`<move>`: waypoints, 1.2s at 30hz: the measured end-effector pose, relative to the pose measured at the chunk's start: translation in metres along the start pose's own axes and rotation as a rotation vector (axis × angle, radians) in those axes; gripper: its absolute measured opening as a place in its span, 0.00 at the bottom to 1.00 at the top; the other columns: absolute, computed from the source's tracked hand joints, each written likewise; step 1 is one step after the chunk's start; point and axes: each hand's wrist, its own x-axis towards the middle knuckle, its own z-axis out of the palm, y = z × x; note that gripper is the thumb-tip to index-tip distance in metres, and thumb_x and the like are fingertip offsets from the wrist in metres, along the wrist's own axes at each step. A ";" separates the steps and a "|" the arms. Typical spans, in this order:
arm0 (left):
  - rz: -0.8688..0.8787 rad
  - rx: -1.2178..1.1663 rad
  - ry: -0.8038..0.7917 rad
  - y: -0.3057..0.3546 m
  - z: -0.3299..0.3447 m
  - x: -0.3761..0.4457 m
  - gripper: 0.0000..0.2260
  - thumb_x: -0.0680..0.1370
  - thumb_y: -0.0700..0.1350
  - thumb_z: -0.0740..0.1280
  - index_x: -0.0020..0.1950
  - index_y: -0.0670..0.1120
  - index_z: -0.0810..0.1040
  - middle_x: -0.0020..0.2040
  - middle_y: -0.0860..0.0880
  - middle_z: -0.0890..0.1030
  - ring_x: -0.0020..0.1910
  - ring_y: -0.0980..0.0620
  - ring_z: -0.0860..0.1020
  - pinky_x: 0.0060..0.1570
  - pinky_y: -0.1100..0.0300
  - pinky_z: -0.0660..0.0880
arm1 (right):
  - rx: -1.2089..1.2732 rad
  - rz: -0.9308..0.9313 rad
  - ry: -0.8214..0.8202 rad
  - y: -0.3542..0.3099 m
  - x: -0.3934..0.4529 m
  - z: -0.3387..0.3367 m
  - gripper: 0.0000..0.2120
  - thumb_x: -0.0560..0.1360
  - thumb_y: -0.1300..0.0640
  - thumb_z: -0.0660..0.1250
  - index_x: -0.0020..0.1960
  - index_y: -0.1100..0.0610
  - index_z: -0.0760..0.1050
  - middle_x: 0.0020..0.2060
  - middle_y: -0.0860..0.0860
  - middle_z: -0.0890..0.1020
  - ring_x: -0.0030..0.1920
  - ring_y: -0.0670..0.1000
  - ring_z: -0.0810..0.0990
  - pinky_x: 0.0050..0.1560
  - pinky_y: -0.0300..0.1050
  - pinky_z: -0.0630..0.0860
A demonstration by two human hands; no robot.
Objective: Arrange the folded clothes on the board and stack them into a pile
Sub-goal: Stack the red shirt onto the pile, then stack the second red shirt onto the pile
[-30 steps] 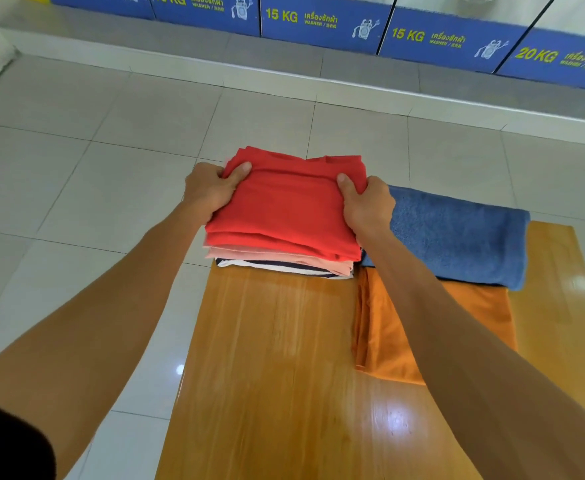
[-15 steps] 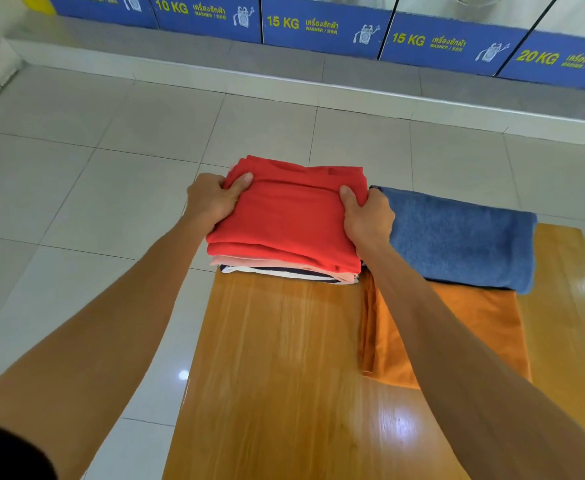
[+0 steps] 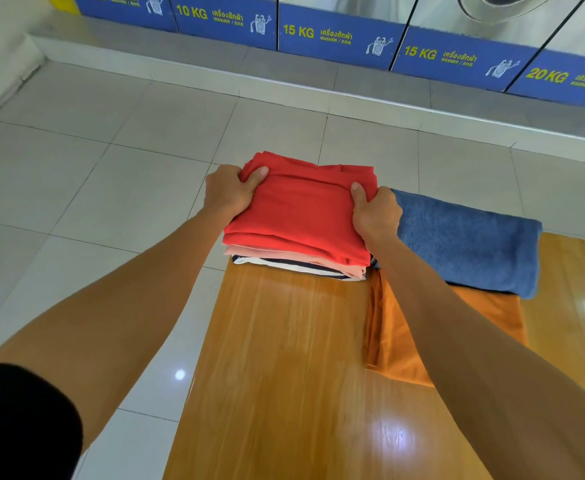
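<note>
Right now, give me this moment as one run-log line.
left hand: gripping red stack | right hand: gripping same | stack: far left of board | blue towel: on orange cloth, unstacked

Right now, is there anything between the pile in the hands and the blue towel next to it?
Nothing visible stands between them. The left hand and right hand grip the pile at its sides, and the blue towel lies directly beside the right hand, on the orange cloth.

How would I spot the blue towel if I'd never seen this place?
Find the wooden board. At its far right, beside the red-topped pile, lies the blue towel, partly over an orange cloth. It alone is thick, fuzzy and blue.
</note>
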 end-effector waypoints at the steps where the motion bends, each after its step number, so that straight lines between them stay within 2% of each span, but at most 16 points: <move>1: -0.009 0.003 0.009 0.002 -0.002 -0.002 0.26 0.75 0.66 0.64 0.42 0.41 0.78 0.39 0.47 0.77 0.40 0.49 0.75 0.44 0.56 0.68 | -0.024 0.010 -0.009 -0.003 -0.002 -0.004 0.24 0.81 0.43 0.62 0.62 0.65 0.72 0.55 0.59 0.79 0.51 0.56 0.76 0.45 0.47 0.68; 3: -0.027 -0.009 0.027 0.001 -0.008 -0.007 0.27 0.76 0.64 0.64 0.57 0.41 0.79 0.52 0.45 0.80 0.53 0.46 0.77 0.49 0.57 0.68 | -0.081 -0.021 0.002 -0.008 -0.011 -0.015 0.22 0.81 0.47 0.62 0.63 0.65 0.68 0.53 0.59 0.78 0.54 0.60 0.79 0.45 0.49 0.70; 5: -0.041 -0.038 0.061 -0.005 -0.018 -0.021 0.27 0.76 0.63 0.64 0.62 0.42 0.77 0.58 0.44 0.80 0.58 0.45 0.77 0.51 0.57 0.68 | -0.118 -0.131 0.055 -0.008 -0.034 -0.027 0.18 0.81 0.53 0.63 0.64 0.62 0.65 0.50 0.57 0.78 0.51 0.60 0.80 0.44 0.53 0.76; 9: -0.055 -0.153 0.174 -0.030 -0.042 -0.081 0.23 0.78 0.61 0.62 0.63 0.45 0.75 0.62 0.45 0.78 0.56 0.49 0.79 0.51 0.60 0.70 | -0.144 -0.234 0.145 0.023 -0.107 -0.049 0.15 0.79 0.53 0.65 0.62 0.59 0.69 0.54 0.53 0.79 0.50 0.54 0.79 0.44 0.48 0.73; 12: -0.117 -0.204 0.127 -0.057 -0.055 -0.156 0.19 0.79 0.59 0.62 0.61 0.47 0.76 0.61 0.50 0.77 0.53 0.53 0.78 0.54 0.58 0.71 | -0.115 -0.197 0.130 0.065 -0.167 -0.056 0.13 0.78 0.54 0.66 0.60 0.56 0.69 0.51 0.51 0.80 0.46 0.54 0.81 0.42 0.45 0.71; 15: -0.214 -0.209 0.040 -0.080 -0.063 -0.239 0.09 0.81 0.55 0.62 0.55 0.52 0.75 0.55 0.54 0.78 0.53 0.54 0.75 0.52 0.59 0.70 | -0.090 -0.163 0.080 0.100 -0.224 -0.058 0.14 0.78 0.57 0.66 0.62 0.54 0.69 0.47 0.48 0.81 0.41 0.50 0.82 0.37 0.42 0.72; 17: -0.261 -0.203 0.021 -0.097 -0.064 -0.294 0.04 0.81 0.52 0.62 0.53 0.54 0.75 0.52 0.55 0.78 0.53 0.54 0.76 0.48 0.64 0.69 | -0.089 -0.111 0.036 0.120 -0.262 -0.060 0.13 0.79 0.57 0.65 0.62 0.54 0.70 0.47 0.48 0.82 0.40 0.47 0.81 0.35 0.38 0.70; 18: -0.273 -0.199 0.029 -0.105 -0.064 -0.319 0.04 0.81 0.51 0.62 0.53 0.54 0.75 0.52 0.54 0.79 0.53 0.54 0.76 0.45 0.68 0.68 | -0.084 -0.093 0.013 0.130 -0.279 -0.062 0.12 0.79 0.57 0.65 0.62 0.54 0.70 0.47 0.48 0.82 0.40 0.45 0.81 0.35 0.38 0.71; 21: -0.361 -0.169 0.065 -0.126 -0.063 -0.375 0.07 0.81 0.48 0.63 0.54 0.51 0.79 0.54 0.52 0.81 0.54 0.53 0.78 0.43 0.71 0.67 | -0.115 -0.059 -0.062 0.155 -0.325 -0.066 0.12 0.79 0.58 0.64 0.63 0.56 0.72 0.47 0.48 0.81 0.42 0.50 0.82 0.41 0.47 0.77; 23: -0.404 -0.136 0.074 -0.135 -0.067 -0.401 0.08 0.80 0.49 0.63 0.55 0.49 0.79 0.54 0.51 0.81 0.54 0.52 0.78 0.48 0.64 0.68 | -0.155 -0.043 -0.115 0.165 -0.349 -0.069 0.13 0.80 0.55 0.64 0.63 0.56 0.72 0.46 0.46 0.80 0.43 0.51 0.82 0.44 0.51 0.78; 26: -0.398 -0.059 0.064 -0.148 -0.071 -0.431 0.12 0.80 0.50 0.61 0.58 0.47 0.79 0.57 0.48 0.81 0.58 0.48 0.77 0.54 0.59 0.67 | -0.209 -0.045 -0.198 0.179 -0.376 -0.079 0.17 0.80 0.45 0.62 0.64 0.53 0.70 0.51 0.46 0.81 0.47 0.51 0.82 0.45 0.50 0.78; 28: -0.467 -0.035 0.033 -0.157 -0.074 -0.451 0.16 0.81 0.53 0.60 0.61 0.44 0.78 0.59 0.45 0.80 0.60 0.45 0.76 0.57 0.56 0.68 | -0.247 -0.032 -0.250 0.190 -0.391 -0.086 0.21 0.80 0.40 0.58 0.66 0.53 0.69 0.54 0.48 0.81 0.51 0.51 0.81 0.48 0.50 0.78; 30: -0.570 -0.051 0.016 -0.160 -0.077 -0.470 0.25 0.80 0.61 0.58 0.63 0.43 0.76 0.61 0.43 0.79 0.63 0.42 0.75 0.62 0.49 0.69 | -0.283 -0.011 -0.302 0.199 -0.405 -0.094 0.24 0.80 0.36 0.56 0.65 0.54 0.70 0.53 0.48 0.81 0.52 0.52 0.81 0.50 0.51 0.78; 33: -0.621 -0.018 0.049 -0.158 -0.077 -0.497 0.33 0.79 0.67 0.53 0.64 0.40 0.76 0.61 0.41 0.79 0.64 0.39 0.74 0.63 0.46 0.68 | -0.313 0.064 -0.446 0.205 -0.419 -0.099 0.30 0.77 0.29 0.52 0.57 0.55 0.73 0.44 0.50 0.83 0.45 0.53 0.82 0.46 0.53 0.81; 36: -0.643 -0.033 -0.003 -0.151 -0.072 -0.517 0.33 0.78 0.68 0.53 0.56 0.39 0.79 0.51 0.42 0.79 0.55 0.40 0.76 0.53 0.50 0.69 | -0.236 0.098 -0.632 0.206 -0.433 -0.098 0.32 0.75 0.27 0.54 0.46 0.56 0.75 0.36 0.54 0.84 0.34 0.56 0.84 0.39 0.57 0.83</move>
